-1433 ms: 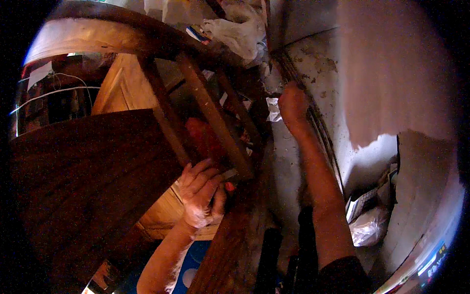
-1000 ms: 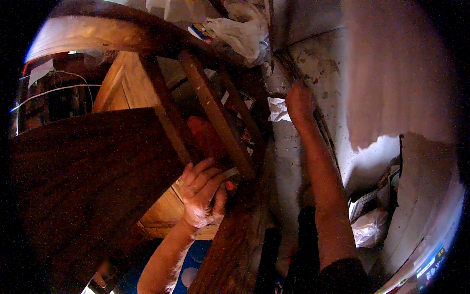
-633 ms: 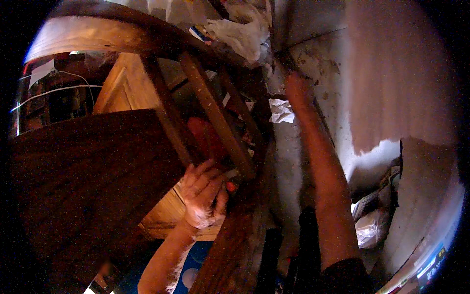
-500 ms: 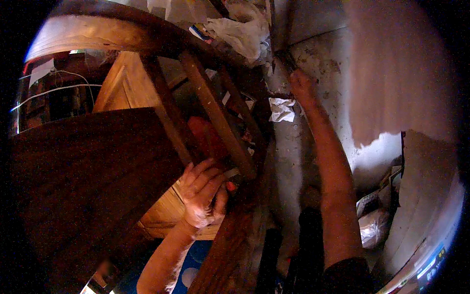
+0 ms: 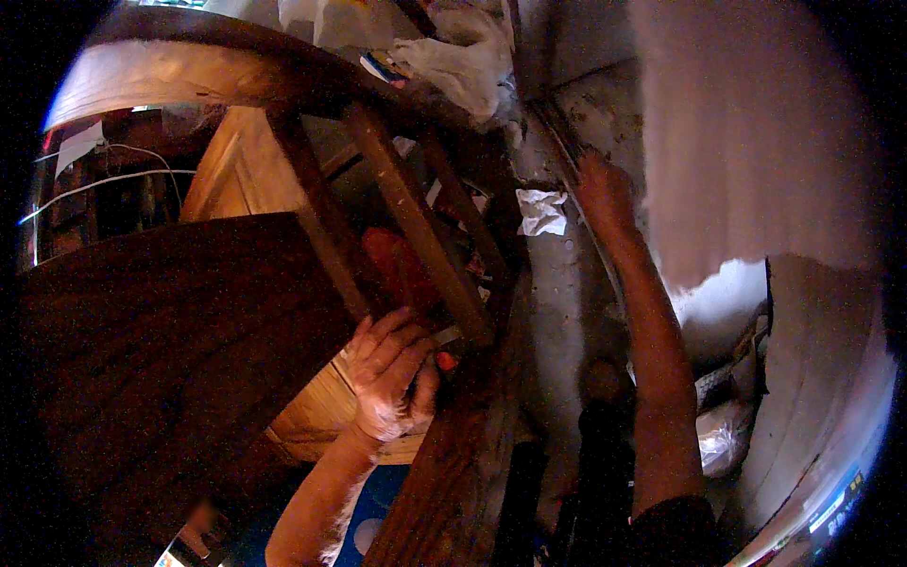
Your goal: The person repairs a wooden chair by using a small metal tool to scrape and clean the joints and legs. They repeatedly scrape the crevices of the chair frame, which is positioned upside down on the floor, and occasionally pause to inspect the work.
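Note:
My left hand (image 5: pixel 387 373) grips the lower end of a slanted wooden rail (image 5: pixel 406 217) of a dark wooden furniture frame, fingers wrapped over it beside a broad dark wooden panel (image 5: pixel 161 359). A small orange thing (image 5: pixel 446 361) shows just right of my thumb. My right hand (image 5: pixel 605 189) is stretched far forward over the grimy grey floor (image 5: pixel 567 312), its fingertips at a thin dark strip (image 5: pixel 557 142) along the edge of a pale wall. Whether it grips the strip is blurred. A crumpled white paper (image 5: pixel 540 210) lies just left of that hand.
A white plastic bag (image 5: pixel 463 66) and clutter sit at the top behind the frame. A red object (image 5: pixel 397 265) lies under the rails. A light wooden box (image 5: pixel 236 170) stands at left. Crumpled bags (image 5: pixel 723 435) lie at right by the peeling wall (image 5: pixel 756 142).
My right hand has slid farther forward along the floor, past the crumpled paper, up to the thin strip. My left hand has kept its hold on the wooden rail.

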`<state>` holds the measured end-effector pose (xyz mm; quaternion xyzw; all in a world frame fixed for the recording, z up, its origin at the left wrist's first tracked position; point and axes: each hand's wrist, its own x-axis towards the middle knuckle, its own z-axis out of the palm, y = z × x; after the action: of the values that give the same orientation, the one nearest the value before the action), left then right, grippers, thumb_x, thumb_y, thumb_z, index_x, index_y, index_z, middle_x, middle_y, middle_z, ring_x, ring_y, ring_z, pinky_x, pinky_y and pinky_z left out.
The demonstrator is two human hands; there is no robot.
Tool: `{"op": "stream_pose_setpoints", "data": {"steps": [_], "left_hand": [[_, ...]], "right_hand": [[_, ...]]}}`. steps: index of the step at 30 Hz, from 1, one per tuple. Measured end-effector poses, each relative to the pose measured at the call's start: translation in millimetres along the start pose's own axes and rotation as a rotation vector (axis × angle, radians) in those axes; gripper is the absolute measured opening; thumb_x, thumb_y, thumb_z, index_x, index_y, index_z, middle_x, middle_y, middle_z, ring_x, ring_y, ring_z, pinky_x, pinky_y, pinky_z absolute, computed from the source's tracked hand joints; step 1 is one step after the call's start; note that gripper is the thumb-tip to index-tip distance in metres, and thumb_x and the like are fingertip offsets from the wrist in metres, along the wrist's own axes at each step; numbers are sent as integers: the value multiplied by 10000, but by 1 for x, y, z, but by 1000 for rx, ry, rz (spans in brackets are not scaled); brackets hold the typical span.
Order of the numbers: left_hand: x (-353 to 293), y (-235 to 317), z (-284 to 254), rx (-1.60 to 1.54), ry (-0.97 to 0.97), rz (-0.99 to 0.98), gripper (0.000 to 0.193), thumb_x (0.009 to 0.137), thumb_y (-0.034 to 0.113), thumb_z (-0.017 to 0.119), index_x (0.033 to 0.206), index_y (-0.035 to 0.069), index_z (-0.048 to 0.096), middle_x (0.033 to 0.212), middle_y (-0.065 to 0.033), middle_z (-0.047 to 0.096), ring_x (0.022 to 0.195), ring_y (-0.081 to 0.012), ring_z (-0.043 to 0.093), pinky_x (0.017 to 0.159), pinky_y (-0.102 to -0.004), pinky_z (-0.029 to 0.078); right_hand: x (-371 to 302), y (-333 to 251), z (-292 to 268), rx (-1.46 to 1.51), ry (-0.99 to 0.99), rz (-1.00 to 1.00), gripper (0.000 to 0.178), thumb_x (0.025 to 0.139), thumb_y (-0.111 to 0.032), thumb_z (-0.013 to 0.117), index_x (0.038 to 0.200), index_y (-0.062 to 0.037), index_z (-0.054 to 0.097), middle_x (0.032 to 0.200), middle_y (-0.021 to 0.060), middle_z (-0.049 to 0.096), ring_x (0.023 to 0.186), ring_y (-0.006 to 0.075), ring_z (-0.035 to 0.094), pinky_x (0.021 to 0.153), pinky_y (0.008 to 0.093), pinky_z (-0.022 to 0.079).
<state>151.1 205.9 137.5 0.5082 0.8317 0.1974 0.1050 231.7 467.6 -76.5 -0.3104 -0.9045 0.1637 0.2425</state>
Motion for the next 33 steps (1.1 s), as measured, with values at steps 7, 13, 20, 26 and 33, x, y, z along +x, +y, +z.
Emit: {"op": "stream_pose_setpoints", "data": {"steps": [7,13,20,26,33], "left_hand": [[-2,-2,-1,-2,-1,1,159,642,49,568,792,37,621,843,-118,607,971,-324,537,927,-464,307],[0,-1,-2,0,1,6,157,645,47,567,792,32,620,844,-119,607,976,-322,535,926,-461,311],[5,1,3,-25,2,10,141,658,53,553,779,32,624,850,-122,610,976,-325,540,931,-466,310],[1,-3,0,33,12,42,185,616,76,580,790,27,619,855,-98,604,957,-294,541,877,-442,350],[0,-2,1,43,22,46,181,614,67,584,788,36,622,847,-90,604,952,-287,542,884,-435,344]], "right_hand": [[16,-10,14,-156,-410,295,98,783,-105,478,801,-25,531,736,239,587,706,393,591,588,492,463],[17,10,75,16,-281,416,155,799,-138,486,879,-24,553,808,240,587,767,407,574,672,478,462],[-5,73,103,147,73,-184,155,831,-158,465,849,-21,535,825,222,570,776,404,545,686,461,436],[-21,36,19,204,-349,23,119,824,-129,459,794,-25,509,747,205,556,673,388,550,573,462,430],[6,11,19,-25,-250,197,101,804,-117,478,800,-24,517,687,202,574,649,381,569,561,463,446]]}}
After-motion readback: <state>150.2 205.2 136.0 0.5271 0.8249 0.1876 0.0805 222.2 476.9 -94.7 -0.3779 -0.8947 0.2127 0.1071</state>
